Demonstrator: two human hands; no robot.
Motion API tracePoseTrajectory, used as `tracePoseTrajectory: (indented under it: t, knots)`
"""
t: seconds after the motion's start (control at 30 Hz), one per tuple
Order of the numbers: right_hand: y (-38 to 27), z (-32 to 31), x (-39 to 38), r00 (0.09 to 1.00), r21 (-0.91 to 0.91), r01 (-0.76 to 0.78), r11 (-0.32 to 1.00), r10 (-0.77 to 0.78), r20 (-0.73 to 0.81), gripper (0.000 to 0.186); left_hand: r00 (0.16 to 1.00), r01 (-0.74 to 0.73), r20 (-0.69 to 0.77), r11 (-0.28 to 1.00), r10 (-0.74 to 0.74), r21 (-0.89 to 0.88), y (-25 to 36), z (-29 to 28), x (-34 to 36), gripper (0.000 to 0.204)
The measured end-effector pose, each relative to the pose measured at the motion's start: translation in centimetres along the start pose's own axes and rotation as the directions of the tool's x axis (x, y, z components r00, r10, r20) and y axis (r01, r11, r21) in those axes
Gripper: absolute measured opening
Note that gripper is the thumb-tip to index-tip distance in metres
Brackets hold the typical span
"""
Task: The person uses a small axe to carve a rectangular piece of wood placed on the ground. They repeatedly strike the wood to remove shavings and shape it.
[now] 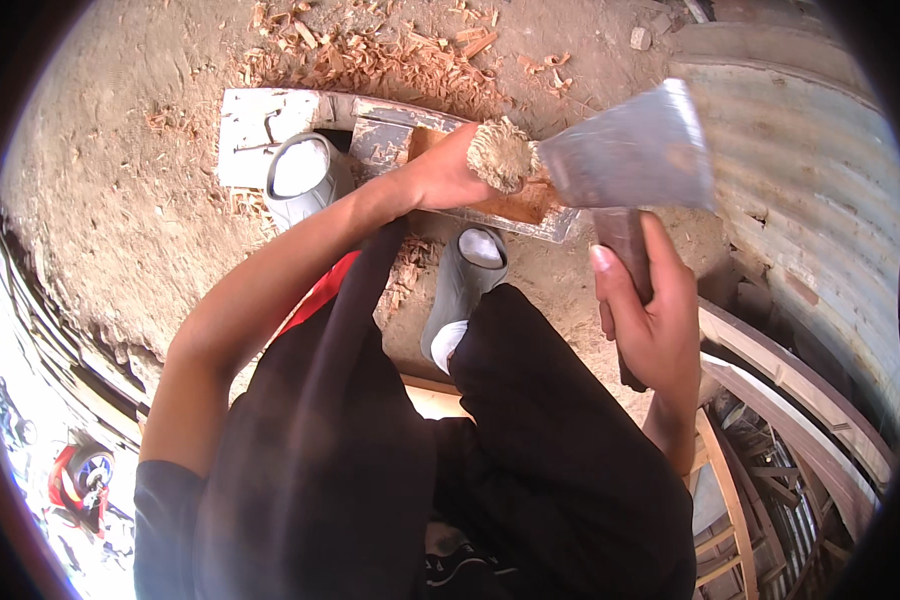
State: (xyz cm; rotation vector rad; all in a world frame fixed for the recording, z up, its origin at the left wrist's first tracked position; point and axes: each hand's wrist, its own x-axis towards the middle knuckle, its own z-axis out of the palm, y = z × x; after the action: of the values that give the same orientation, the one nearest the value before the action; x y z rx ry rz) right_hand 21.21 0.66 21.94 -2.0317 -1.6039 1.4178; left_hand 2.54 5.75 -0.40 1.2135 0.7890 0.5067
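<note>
My left hand [440, 172] grips an upright wooden handle [501, 156] whose round top is frayed and battered. The lower end is hidden, so I cannot tell what tool it belongs to. Under it lies a long weathered wooden block [382, 145] with a fresh orange-brown hollow cut into it. My right hand [653, 318] is closed around the dark haft of a hatchet [622, 155]. The broad steel head, slightly blurred, is level with the battered handle end and just right of it; whether they touch I cannot tell.
Wood shavings [410, 65] litter the dirt ground beyond the block. My grey shoes [458, 285] are beside it. A corrugated metal sheet [790, 170] stands at the right, with stacked planks [800, 410] and a wooden frame [727, 500] nearer. A red motorcycle [78, 480] is at far left.
</note>
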Motion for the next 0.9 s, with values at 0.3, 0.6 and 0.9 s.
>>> tracePoseTrajectory:
  t: [0.3,0.6,0.9]
  knots:
    - [1.4,0.4,0.4,0.997,-0.101,0.023,0.995,-0.016,0.074,0.037,0.992,0.115,-0.061,0.987,-0.109,0.113,-0.4,-0.1,-0.9,0.071]
    - [2.9,2.0,0.6,0.991,-0.182,0.122,0.976,-0.109,0.075,0.039,0.997,0.064,0.025,0.992,-0.067,0.107,-2.4,0.4,-0.1,0.076]
    - [5.0,2.1,-2.0,0.996,-0.241,0.049,0.969,-0.066,-0.063,0.032,0.997,0.062,0.032,0.972,-0.071,0.225,-2.3,1.1,-1.0,0.074]
